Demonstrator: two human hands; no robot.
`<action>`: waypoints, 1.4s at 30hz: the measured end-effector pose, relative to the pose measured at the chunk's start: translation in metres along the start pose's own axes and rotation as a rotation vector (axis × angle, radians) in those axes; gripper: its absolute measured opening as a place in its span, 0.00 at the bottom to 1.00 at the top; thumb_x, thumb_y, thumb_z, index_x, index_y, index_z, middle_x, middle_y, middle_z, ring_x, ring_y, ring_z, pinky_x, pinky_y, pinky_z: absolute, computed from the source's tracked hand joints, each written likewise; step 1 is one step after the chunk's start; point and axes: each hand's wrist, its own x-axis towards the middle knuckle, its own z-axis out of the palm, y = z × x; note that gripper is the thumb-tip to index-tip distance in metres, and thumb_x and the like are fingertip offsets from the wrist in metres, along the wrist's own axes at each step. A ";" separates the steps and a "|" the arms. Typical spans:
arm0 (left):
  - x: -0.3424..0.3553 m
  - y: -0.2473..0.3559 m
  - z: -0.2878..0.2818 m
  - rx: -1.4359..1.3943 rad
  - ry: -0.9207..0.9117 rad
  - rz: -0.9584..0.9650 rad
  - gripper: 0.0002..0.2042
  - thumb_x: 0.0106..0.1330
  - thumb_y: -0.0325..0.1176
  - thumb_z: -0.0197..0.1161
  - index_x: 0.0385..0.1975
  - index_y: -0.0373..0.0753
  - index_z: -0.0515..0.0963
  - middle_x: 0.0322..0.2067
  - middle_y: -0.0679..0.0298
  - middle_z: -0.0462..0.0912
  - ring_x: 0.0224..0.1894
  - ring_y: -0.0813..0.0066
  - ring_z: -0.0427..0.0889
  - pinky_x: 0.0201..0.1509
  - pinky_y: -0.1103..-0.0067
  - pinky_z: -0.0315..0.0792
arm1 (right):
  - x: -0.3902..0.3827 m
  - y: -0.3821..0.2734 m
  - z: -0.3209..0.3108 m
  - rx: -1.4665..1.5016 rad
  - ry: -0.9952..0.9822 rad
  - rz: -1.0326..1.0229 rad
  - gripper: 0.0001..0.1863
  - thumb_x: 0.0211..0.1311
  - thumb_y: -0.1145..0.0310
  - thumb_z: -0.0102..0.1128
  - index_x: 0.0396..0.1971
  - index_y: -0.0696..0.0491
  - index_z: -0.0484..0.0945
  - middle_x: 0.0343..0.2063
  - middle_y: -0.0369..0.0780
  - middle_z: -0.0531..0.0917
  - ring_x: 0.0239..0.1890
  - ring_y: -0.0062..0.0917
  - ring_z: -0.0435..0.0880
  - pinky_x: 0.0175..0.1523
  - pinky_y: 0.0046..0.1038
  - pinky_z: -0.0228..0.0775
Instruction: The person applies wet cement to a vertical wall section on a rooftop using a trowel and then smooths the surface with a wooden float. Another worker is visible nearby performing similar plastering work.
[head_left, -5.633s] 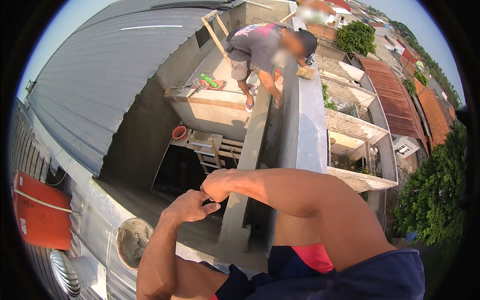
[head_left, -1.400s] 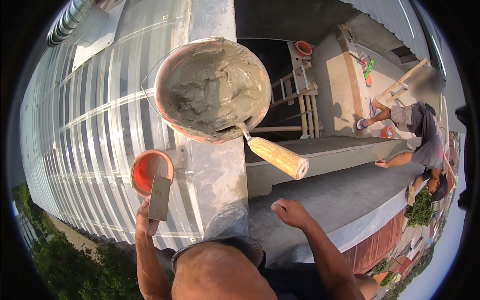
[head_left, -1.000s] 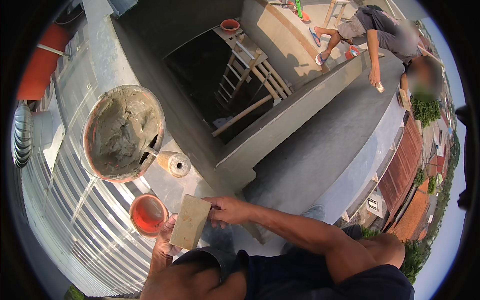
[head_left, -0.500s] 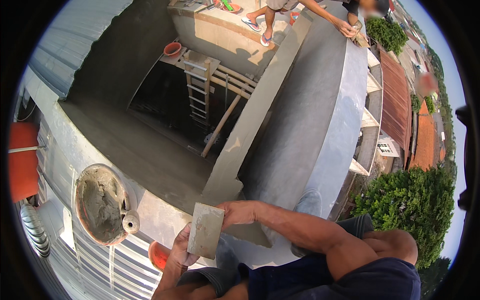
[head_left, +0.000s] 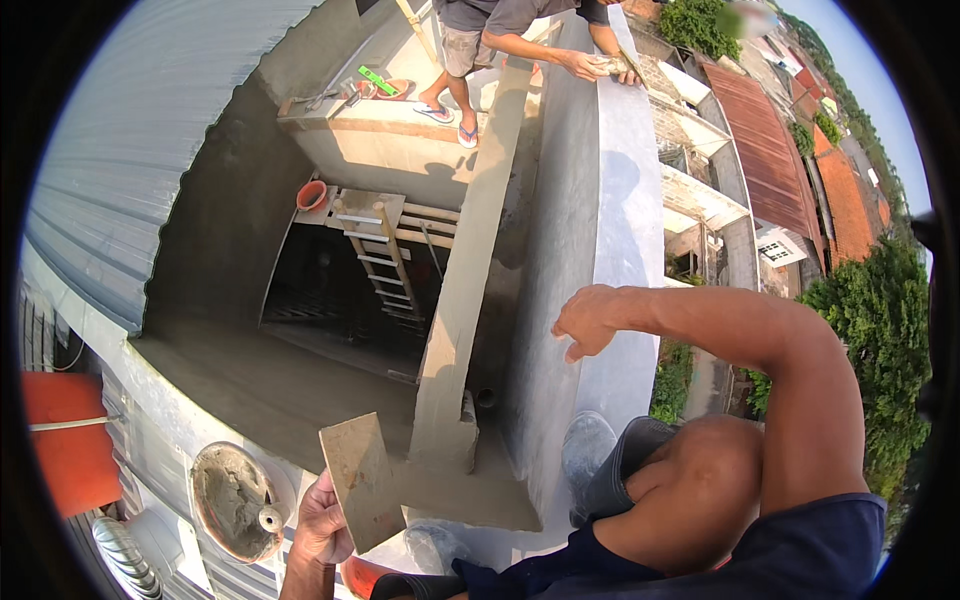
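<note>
My left hand [head_left: 322,522] grips a flat rectangular plastering board [head_left: 364,482] by its left edge or back, where my fingers are partly hidden. The board is grey-brown, smeared with mortar and tilted. My right hand [head_left: 590,322] is held out above the smooth grey wall top, apart from the board, thumb and fingers separated and nothing visible in it. Left of my left hand stands a round bucket [head_left: 205,480] of wet grey mortar. A tool with a rounded handle end [head_left: 270,518] rests at its rim.
An opening with a ladder [head_left: 380,262] drops away ahead, beside a narrow plastered beam [head_left: 470,270]. A co-worker [head_left: 500,30] bends over the far wall top. Rooftops lie below on the right. My boots [head_left: 590,462] straddle the near corner; an orange container [head_left: 362,578] sits beside them.
My right hand has left the board and swung up and to the right. The board has shifted left and down in my left hand. The whole view has turned.
</note>
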 end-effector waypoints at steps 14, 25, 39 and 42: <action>0.126 -0.004 0.107 0.179 -0.273 -0.185 0.30 0.70 0.40 0.74 0.70 0.38 0.75 0.62 0.57 0.84 0.61 0.60 0.86 0.64 0.59 0.84 | -0.004 -0.094 0.006 1.502 0.328 -0.796 0.31 0.82 0.53 0.51 0.78 0.48 0.67 0.63 0.43 0.83 0.61 0.33 0.83 0.63 0.38 0.78; 0.097 -0.017 0.097 0.104 -0.392 -0.344 0.38 0.66 0.57 0.75 0.70 0.40 0.74 0.63 0.59 0.82 0.65 0.54 0.83 0.67 0.58 0.82 | -0.021 -0.148 -0.004 1.813 -0.038 -1.096 0.29 0.83 0.53 0.59 0.75 0.50 0.70 0.62 0.36 0.79 0.64 0.23 0.78 0.69 0.34 0.72; 0.033 -0.084 -0.179 2.081 -0.278 0.907 0.14 0.72 0.36 0.68 0.55 0.43 0.86 0.53 0.47 0.85 0.51 0.36 0.83 0.54 0.49 0.80 | 0.017 -0.135 -0.016 2.171 0.876 -0.194 0.21 0.81 0.50 0.55 0.59 0.51 0.77 0.51 0.40 0.83 0.51 0.35 0.87 0.54 0.50 0.83; 0.030 -0.093 -0.218 2.270 -0.300 0.648 0.23 0.74 0.51 0.59 0.64 0.48 0.82 0.65 0.51 0.77 0.66 0.41 0.72 0.68 0.45 0.66 | 0.019 -0.132 -0.014 2.187 1.053 -0.160 0.21 0.81 0.48 0.55 0.55 0.51 0.78 0.48 0.39 0.83 0.48 0.33 0.86 0.51 0.48 0.82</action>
